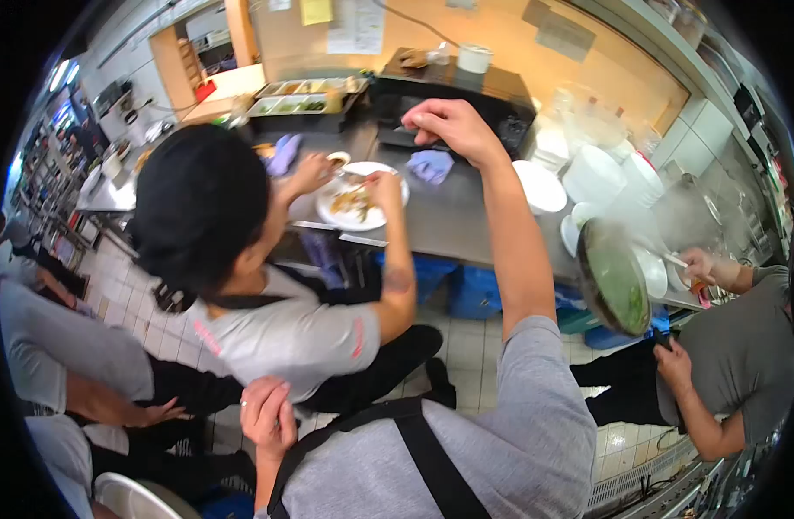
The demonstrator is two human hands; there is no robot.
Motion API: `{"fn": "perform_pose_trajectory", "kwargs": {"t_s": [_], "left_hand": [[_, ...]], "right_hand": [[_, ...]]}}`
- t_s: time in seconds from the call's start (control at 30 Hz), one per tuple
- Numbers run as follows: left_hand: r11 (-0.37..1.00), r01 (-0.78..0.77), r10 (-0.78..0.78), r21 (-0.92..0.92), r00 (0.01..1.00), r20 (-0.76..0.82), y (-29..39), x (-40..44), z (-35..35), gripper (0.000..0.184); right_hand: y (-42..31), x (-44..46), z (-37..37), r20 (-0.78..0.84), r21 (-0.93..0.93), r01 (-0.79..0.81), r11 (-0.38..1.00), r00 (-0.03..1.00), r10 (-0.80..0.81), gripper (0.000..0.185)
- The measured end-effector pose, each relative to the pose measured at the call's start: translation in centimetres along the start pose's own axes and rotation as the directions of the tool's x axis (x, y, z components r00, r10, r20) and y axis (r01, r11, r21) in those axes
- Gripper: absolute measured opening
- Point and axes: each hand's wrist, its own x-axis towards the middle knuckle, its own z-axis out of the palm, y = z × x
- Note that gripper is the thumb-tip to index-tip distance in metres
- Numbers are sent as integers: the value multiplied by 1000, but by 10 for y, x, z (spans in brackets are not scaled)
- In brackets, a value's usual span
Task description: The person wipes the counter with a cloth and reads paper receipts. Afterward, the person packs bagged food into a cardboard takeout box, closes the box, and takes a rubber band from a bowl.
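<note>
My right hand [449, 128] is raised above the steel counter [488, 221], in front of a black appliance [527, 121]. Its fingers are bent and drawn together; what they hold, if anything, is too small to make out. Below it lies a crumpled lilac cloth [430, 166]. My left hand [269, 417] is close to my chest, its fingers curled in, and any content is hidden. Nearby, a co-worker in a black cap [202, 208] leans over a white plate [397, 195] with food [354, 204] on it. That person's hands hold a small cup [338, 159] and a utensil.
On the right, another person [734, 346] tilts a steaming pan [617, 277] with green food over white bowls [652, 272]. White dishes [596, 177] are stacked on the counter. Trays of ingredients [297, 99] stand at the back. More people [77, 337] are at left.
</note>
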Motion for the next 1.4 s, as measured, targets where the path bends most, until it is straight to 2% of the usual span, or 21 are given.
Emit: {"fn": "perform_pose_trajectory", "kwargs": {"t_s": [0.07, 0.17, 0.23, 0.27, 0.3, 0.33, 0.4, 0.43, 0.53, 0.63, 0.7, 0.73, 0.83, 0.9, 0.97, 1.03, 1.07, 1.1, 1.2, 1.33, 1.4], "left_hand": [[999, -18, 16, -49, 999, -30, 17, 21, 43, 12], [973, 66, -61, -222, 998, 27, 49, 67, 109, 14], [908, 254, -190, -333, 959, 212, 69, 114, 142, 30], [743, 397, -286, -539, 916, 281, 71, 129, 163, 50], [344, 507, -340, -791, 852, 398, 90, 171, 175, 63], [37, 555, -285, -831, 803, 523, 98, 200, 179, 67], [-90, 611, 47, -786, 791, 610, 125, 277, 186, 63], [-30, 641, 146, -767, 762, 631, 136, 306, 185, 61], [-88, 549, 158, -831, 831, 533, 138, 339, 199, 57], [39, 502, 20, -864, 864, 503, 119, 329, 198, 57], [-104, 517, -42, -849, 851, 523, 111, 314, 192, 55], [-182, 515, -52, -838, 846, 531, 111, 307, 183, 55], [-194, 412, -221, -890, 865, 449, 114, 280, 165, 56], [-123, 389, -224, -913, 885, 407, 110, 252, 147, 55], [-10, 433, -160, -901, 889, 429, 100, 222, 115, 54], [-1, 416, -214, -910, 888, 406, 95, 187, 84, 43], [38, 419, -223, -907, 888, 401, 92, 168, 63, 41], [76, 424, -230, -903, 888, 398, 86, 148, 41, 39], [473, 384, -130, -793, 921, 368, 53, 84, -28, 39], [736, 557, -467, -385, 829, 307, 26, -8, -112, 41], [686, 726, -702, -54, 679, 213, 24, -45, -146, 38]], "right_hand": [[52, 46, -63, -219, -482, -60, 874, 974, -54, 20], [129, 114, -159, -521, -439, -146, 887, 845, -119, 21], [166, 146, -210, -687, -512, -280, 812, 701, -192, 22], [178, 157, -228, -720, -490, -309, 815, 671, -178, 24], [185, 166, -236, -748, -462, -337, 820, 645, -157, 25], [208, 188, -248, -725, -533, -373, 760, 664, -182, 27], [240, 225, -256, -641, -665, -363, 653, 726, -249, 34], [239, 237, -254, -581, -728, -321, 606, 759, -295, 39], [229, 272, -232, -461, -793, -156, 589, 785, -414, 40], [200, 267, -123, -407, -517, 259, 815, 763, -501, 36], [176, 229, 10, -245, -38, 425, 904, 873, -421, 34], [164, 199, 78, -111, 187, 385, 904, 922, -370, 33], [137, 94, 230, 277, 522, 31, 853, 939, -203, 29], [123, 64, 260, 284, 612, -58, 789, 947, -150, 27], [114, 59, 257, 145, 708, 10, 706, 977, -158, 10], [132, 69, 245, -12, 317, 369, 874, 923, -385, 15], [136, 71, 243, -35, 549, 314, 774, 934, -354, 17], [136, 70, 240, -47, 595, 296, 747, 941, -336, 17], [110, 58, 237, -95, 487, 314, 815, 947, -308, 19], [13, 47, 271, -51, 195, 380, 904, 925, -378, 21], [-50, 59, 296, 39, 35, 447, 894, 893, -448, 23]]}}
